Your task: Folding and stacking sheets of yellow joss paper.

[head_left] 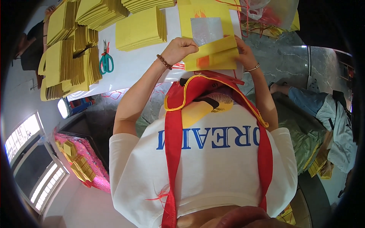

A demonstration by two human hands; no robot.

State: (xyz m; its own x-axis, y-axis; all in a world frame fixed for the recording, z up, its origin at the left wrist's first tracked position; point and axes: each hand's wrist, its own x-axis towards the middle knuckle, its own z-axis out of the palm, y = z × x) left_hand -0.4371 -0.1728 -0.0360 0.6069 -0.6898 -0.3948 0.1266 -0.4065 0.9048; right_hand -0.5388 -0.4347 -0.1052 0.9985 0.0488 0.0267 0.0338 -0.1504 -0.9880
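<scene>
A yellow paper sheet (215,48) lies at the table's near edge, its near part lifted in a fold, with an orange patch showing inside. At the fold's left end, the curled fingers of my left hand (178,50) pinch the paper. My right hand (247,55) grips the right end; some of its fingers are behind the paper and slightly blurred. Just beyond the fold, a silver rectangle (207,29) shows on yellow paper with an orange print above it. I cannot tell whether this is the same sheet.
Stacks of folded yellow paper (140,28) cover the table's (114,36) far and left side. Green-handled scissors (106,60) lie beside them. Red strings and a clear plastic bag (262,13) are at the far right. Other people (323,110) are at the right and far left.
</scene>
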